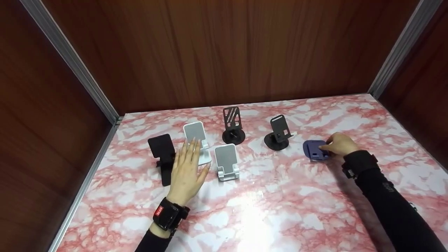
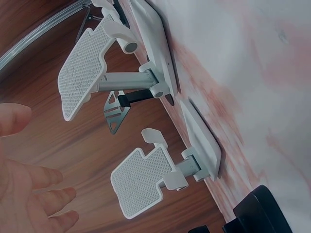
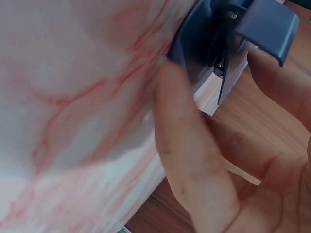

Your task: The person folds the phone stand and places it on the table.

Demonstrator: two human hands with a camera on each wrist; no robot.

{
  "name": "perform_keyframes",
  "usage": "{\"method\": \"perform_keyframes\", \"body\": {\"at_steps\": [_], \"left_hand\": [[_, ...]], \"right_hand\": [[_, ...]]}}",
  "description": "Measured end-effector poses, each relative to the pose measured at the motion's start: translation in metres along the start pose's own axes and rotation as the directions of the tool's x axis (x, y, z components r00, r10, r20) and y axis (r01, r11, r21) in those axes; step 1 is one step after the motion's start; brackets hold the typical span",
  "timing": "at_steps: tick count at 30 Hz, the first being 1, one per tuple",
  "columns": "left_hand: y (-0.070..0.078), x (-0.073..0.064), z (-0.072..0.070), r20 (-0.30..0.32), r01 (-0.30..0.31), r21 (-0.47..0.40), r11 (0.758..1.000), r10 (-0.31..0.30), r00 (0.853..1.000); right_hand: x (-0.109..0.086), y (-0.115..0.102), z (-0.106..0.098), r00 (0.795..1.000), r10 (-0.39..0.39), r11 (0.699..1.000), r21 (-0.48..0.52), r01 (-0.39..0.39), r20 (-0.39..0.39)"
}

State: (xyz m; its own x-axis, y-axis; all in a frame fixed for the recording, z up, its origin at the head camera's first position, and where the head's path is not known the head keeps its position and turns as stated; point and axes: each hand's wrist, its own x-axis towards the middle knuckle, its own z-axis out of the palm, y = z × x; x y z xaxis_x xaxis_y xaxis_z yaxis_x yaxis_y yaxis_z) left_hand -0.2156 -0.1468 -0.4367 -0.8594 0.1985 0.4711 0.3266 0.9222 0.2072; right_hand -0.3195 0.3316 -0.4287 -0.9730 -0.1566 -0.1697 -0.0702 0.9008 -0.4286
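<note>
My right hand [image 1: 341,144] grips a dark blue phone stand [image 1: 311,147] folded low on the table, at its right edge. In the right wrist view, one finger lies at the rim of the stand's round base, and the thumb touches its bent lip [image 3: 274,26]. My left hand [image 1: 187,171], fingers straight, is held above the table with nothing in it. From the head it overlaps a white phone stand [image 1: 195,130] with a grey pad and part of a black phone stand [image 1: 162,145]. Another white phone stand [image 1: 226,157] stands just right of the left hand.
Farther back stand a black phone stand with slotted cut-outs [image 1: 232,120] and another black phone stand [image 1: 280,127], both on round bases. The marbled red-and-white table [image 1: 266,210] is enclosed by brown wood panels [image 1: 245,52] at the back and both sides.
</note>
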Motion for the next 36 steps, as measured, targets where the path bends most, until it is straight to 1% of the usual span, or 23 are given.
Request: {"method": "perform_keyframes", "body": {"at_steps": [5, 11, 19, 27, 30, 33, 36], "left_hand": [[0.000, -0.001, 0.000, 0.002, 0.009, -0.008, 1.000, -0.009, 1.000], [0.000, -0.001, 0.000, -0.019, -0.006, 0.005, 1.000, 0.006, 1.000], [0.001, -0.001, -0.001, -0.011, -0.002, 0.006, 1.000, 0.002, 1.000], [0.002, -0.001, 0.002, -0.011, -0.025, 0.032, 0.999, 0.025, 1.000], [0.003, -0.002, 0.003, -0.016, -0.026, 0.035, 0.999, 0.026, 1.000], [0.005, -0.003, 0.003, -0.009, -0.025, 0.041, 0.999, 0.026, 1.000], [0.008, -0.003, 0.005, 0.003, -0.030, 0.046, 0.999, 0.030, 1.000]], "right_hand": [[-0.001, -0.001, 0.001, 1.000, 0.016, 0.999, -0.033, -0.017, -0.026], [-0.004, -0.002, 0.003, 0.997, 0.059, 0.996, -0.069, -0.062, -0.045], [-0.005, -0.011, 0.004, 0.992, 0.068, 0.983, -0.164, -0.085, -0.108], [-0.005, -0.017, 0.005, 0.989, 0.077, 0.976, -0.195, -0.100, -0.125], [-0.004, -0.020, 0.005, 0.986, 0.055, 0.970, -0.226, -0.090, -0.158], [-0.003, -0.022, 0.005, 0.981, 0.011, 0.965, -0.254, -0.061, -0.194], [-0.001, -0.025, 0.003, 0.976, -0.032, 0.968, -0.251, -0.023, -0.215]]}}
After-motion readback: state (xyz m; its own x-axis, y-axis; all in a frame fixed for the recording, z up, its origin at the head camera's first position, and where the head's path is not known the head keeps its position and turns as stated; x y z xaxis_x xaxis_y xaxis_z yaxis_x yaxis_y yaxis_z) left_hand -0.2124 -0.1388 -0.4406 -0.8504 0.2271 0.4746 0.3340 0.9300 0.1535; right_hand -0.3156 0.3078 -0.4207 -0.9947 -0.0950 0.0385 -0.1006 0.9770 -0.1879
